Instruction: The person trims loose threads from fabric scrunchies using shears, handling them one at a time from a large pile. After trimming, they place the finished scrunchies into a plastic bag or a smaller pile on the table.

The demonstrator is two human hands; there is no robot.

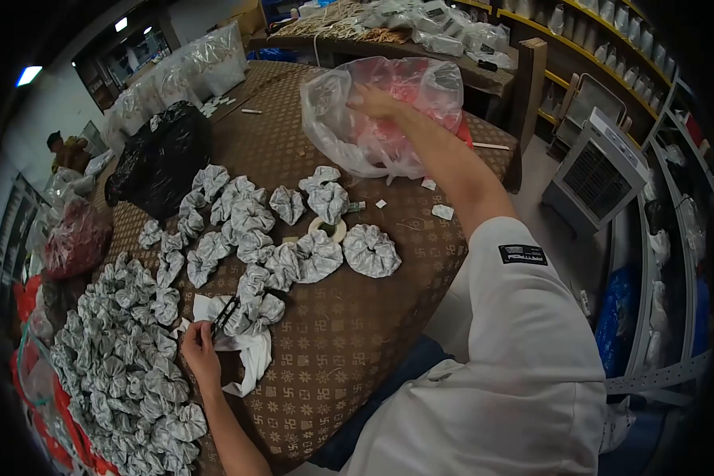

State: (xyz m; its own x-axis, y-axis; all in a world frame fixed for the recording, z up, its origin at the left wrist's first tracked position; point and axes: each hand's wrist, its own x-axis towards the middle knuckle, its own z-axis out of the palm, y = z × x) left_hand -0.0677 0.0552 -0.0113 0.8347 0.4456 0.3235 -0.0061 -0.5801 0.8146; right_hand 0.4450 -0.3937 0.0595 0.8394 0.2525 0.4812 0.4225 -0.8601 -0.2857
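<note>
My right hand (371, 101) is stretched far across the table, its fingers closed on the clear plastic bag (333, 147), which has pink-red showing through it. At the lower left, my left hand (201, 353) has its fingers bent at one end of the black scissors (226, 314). White cloth (254, 361) lies under and beside the scissors. Grey-white patterned scrunchies (250, 218) are spread ahead of that hand, one scrunchie (372, 251) apart on the right. A large heap of scrunchies (127, 357) covers the table's left side. A tape roll (339, 231) is partly hidden among them.
A black plastic bag (163, 163) sits beyond the scrunchies, with filled clear bags (190, 79) behind it. Small paper tags (443, 212) lie near the patterned tabletop's (333, 341) right side. An air cooler (599, 170) and metal shelving stand at right. Another person (70, 151) is far left.
</note>
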